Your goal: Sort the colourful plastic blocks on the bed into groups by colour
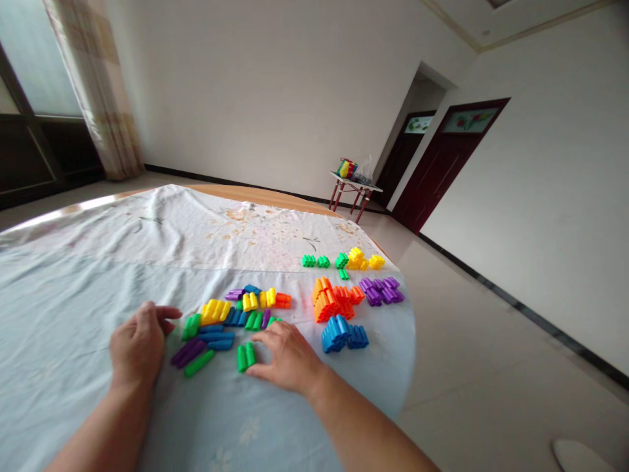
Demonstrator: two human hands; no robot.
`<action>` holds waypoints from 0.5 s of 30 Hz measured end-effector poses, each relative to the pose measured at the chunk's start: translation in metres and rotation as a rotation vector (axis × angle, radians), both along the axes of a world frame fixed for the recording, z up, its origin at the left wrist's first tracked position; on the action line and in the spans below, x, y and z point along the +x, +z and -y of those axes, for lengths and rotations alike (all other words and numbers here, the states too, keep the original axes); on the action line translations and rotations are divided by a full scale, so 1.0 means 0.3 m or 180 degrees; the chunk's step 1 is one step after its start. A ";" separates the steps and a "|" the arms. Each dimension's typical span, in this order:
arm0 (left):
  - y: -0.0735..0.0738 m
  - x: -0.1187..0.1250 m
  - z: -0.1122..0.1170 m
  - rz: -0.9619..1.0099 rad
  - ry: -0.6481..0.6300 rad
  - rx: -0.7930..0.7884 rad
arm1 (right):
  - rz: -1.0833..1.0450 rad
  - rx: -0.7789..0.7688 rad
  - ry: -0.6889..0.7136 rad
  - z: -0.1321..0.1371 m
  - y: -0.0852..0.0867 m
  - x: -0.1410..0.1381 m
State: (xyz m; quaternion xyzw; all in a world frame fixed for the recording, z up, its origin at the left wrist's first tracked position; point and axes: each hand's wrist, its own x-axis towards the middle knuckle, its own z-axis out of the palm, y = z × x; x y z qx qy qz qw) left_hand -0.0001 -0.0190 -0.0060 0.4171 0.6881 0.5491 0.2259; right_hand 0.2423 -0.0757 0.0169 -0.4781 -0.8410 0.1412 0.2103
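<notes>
My left hand (139, 345) rests on the pale blue cloth (73, 295), fingers loosely curled, beside a green block (191, 326) and purple blocks (187, 352); it holds nothing I can see. My right hand (287, 357) lies palm down with its fingers spread, fingertips touching a green block pair (246, 356). Between the hands lies a mixed heap of yellow (215, 311), blue (219, 337) and green pieces. Further right are sorted piles: orange (330, 300), blue (341, 334), purple (382, 290), yellow (361, 259), green (314, 261).
The cloth covers a round table whose right edge (410, 341) drops to a tiled floor. A small red-legged table (354, 187) with coloured items stands by the far wall near dark doors (445, 164). A curtain (95, 92) hangs at the left.
</notes>
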 end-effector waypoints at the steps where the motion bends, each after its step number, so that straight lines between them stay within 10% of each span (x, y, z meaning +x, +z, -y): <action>1: -0.001 -0.001 -0.001 0.0002 0.0009 -0.0013 | 0.0004 -0.0010 -0.0024 0.004 0.002 0.008; 15: -0.002 -0.003 -0.007 -0.0137 0.0153 -0.0135 | -0.0531 0.0263 0.0253 -0.010 -0.083 -0.004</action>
